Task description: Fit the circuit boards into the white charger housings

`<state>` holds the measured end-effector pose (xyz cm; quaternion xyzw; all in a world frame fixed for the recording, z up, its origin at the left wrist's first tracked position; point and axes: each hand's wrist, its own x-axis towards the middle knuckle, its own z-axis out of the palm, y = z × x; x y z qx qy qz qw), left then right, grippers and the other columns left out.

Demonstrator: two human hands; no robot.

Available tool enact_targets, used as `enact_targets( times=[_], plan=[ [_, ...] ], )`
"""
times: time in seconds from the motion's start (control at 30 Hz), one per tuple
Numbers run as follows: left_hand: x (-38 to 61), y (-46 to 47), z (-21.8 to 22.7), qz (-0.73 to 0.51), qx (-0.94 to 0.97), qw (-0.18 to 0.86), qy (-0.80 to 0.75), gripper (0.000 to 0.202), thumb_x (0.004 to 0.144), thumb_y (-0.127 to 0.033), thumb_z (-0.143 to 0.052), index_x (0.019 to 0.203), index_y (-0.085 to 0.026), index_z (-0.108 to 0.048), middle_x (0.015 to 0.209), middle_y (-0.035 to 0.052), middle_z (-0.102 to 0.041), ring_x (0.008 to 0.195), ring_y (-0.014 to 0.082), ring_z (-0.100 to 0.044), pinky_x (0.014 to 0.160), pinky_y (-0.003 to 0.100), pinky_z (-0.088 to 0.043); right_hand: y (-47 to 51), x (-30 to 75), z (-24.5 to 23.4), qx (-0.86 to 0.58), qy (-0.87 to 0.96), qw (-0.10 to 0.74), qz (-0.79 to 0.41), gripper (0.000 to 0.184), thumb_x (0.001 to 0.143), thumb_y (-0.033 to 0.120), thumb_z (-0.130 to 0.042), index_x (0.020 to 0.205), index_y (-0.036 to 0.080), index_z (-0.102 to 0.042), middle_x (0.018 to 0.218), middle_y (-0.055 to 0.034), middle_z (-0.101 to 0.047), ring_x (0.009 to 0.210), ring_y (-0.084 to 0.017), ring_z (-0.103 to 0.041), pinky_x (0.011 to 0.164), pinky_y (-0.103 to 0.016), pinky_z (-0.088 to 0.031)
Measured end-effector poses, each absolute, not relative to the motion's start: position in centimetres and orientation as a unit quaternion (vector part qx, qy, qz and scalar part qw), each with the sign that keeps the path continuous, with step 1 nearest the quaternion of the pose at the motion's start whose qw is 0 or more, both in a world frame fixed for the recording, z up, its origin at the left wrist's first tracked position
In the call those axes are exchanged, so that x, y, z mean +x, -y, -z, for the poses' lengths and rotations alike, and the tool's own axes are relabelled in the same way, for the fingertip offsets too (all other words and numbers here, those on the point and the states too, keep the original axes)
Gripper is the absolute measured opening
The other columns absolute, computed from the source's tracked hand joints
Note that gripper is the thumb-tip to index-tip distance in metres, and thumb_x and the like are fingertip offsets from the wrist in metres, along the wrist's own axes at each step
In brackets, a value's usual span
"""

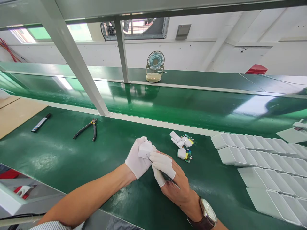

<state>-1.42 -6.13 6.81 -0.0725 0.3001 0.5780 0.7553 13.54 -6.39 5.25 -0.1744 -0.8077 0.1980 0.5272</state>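
Note:
My left hand (pixel 134 162), in a white glove, is closed round a small white plastic housing (pixel 145 149). My right hand (pixel 176 188), with white covers on its fingers, grips a pair of dark tweezers (pixel 172 181). The tweezers' tip is at the lower edge of the housing; whether it touches is too small to tell. To the right of both hands lie a green circuit board with a white block and yellow part (pixel 184 154), a similar board (pixel 188 140) behind it, and a white plastic piece (pixel 176 139).
Rows of white plastic bins (pixel 257 156) line the bench's right side. Black-handled cutting pliers (pixel 88 128) and a marker pen (pixel 41 123) lie to the left. A slanted metal post (pixel 79 64) rises from the bench's back edge. A small fan (pixel 155 65) stands on the far ledge.

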Motion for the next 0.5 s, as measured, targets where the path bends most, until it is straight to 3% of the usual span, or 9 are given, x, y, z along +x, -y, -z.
enact_targets(
  times=[0.3, 0.5],
  plan=[
    [-1.39, 6.09, -6.52, -0.58, -0.077, 0.75, -0.308, 0.023, 0.087, -0.034, -0.062, 0.074, -0.016, -0.057, 0.069, 0.0041, -0.061, 0.06, 0.0151, -0.061, 0.059, 0.026, -0.049, 6.44, 13.6, -4.87, -0.17, 0.814, 0.517, -0.202, 0.054, 0.083, -0.006, -0.061, 0.129, 0.023, -0.06, 0.118, -0.0115, -0.072, 0.113, -0.026, -0.068, 0.093, -0.047, -0.063],
    [-1.24, 6.14, -6.04, -0.591, -0.067, 0.736, -0.324, 0.026, 0.084, -0.033, -0.066, 0.068, -0.017, -0.053, 0.063, 0.0013, -0.057, 0.054, 0.013, -0.055, 0.053, 0.025, -0.045, 6.54, 13.39, -5.21, -0.198, 0.811, 0.501, -0.227, 0.047, 0.086, -0.003, -0.059, 0.125, 0.025, -0.063, 0.114, -0.0093, -0.074, 0.111, -0.025, -0.069, 0.093, -0.042, -0.062]
  ],
)
